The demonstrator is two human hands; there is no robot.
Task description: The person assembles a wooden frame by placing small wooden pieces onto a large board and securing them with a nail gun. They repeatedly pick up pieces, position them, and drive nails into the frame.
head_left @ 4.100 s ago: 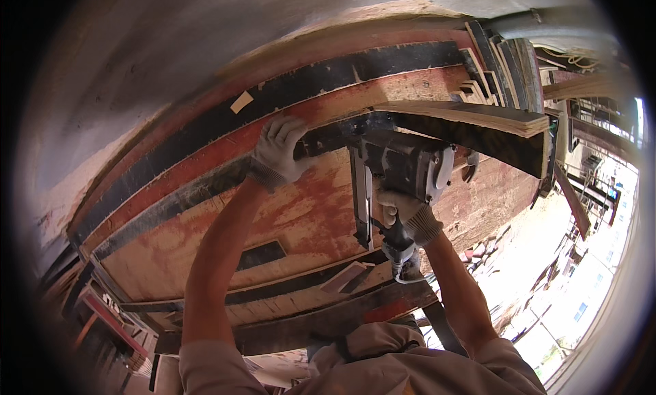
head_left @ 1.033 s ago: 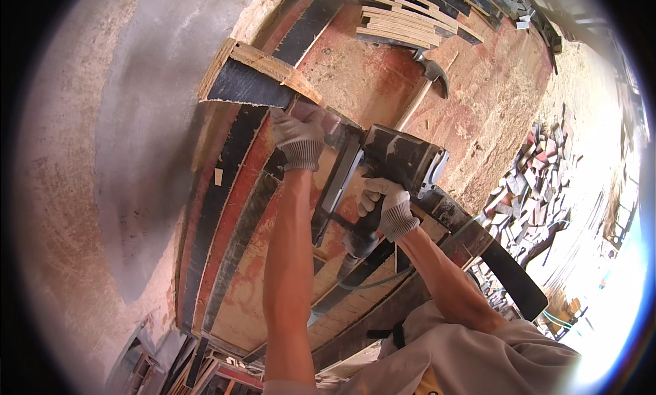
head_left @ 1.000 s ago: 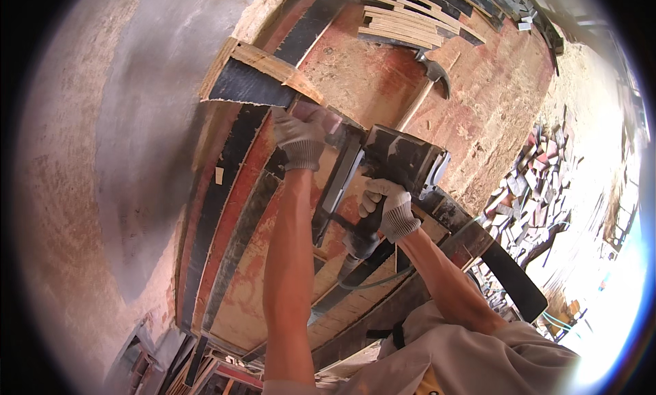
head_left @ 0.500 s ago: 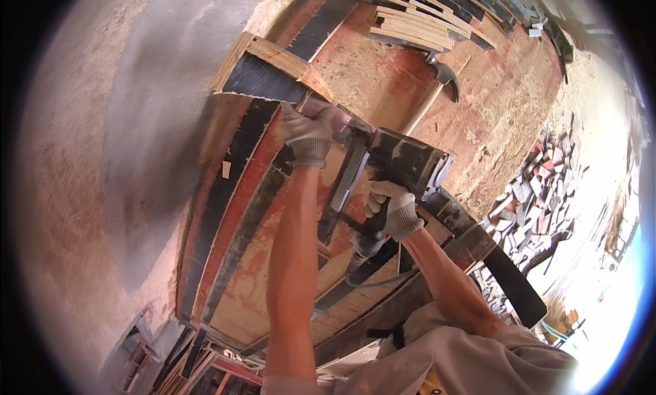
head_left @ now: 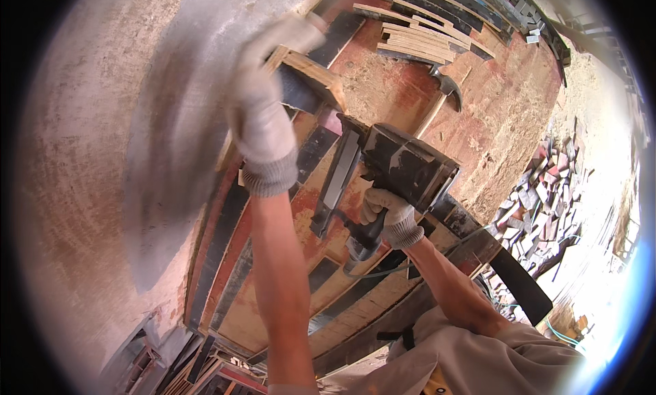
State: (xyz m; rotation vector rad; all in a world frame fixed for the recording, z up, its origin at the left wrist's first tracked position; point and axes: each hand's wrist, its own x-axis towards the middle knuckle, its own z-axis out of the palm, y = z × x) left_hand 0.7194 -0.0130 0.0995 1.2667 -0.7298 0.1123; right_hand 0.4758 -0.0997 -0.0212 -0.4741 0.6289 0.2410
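Observation:
My right hand, in a pale knitted glove, is wrapped round the handle of a dark nail gun. The gun's nose end points up and left, close to a wooden frame piece with a black face and bare wood edges. My left hand, gloved too, is smeared by motion beside and partly in front of that piece's left end. Its fingers reach toward the upper right, but whether they touch or grip anything is unclear. Beneath both hands lies a reddish work board with dark strips on it.
A claw hammer lies on the board beyond the gun. Stacked wooden strips are at the far side. A pale wall rises at the left. On the right is a heap of wood offcuts. A thin hose runs from the gun.
My left hand has come off the frame piece's near edge and swung up and left, now blurred. The right hand keeps the nail gun in nearly the same place; the view has shifted slightly.

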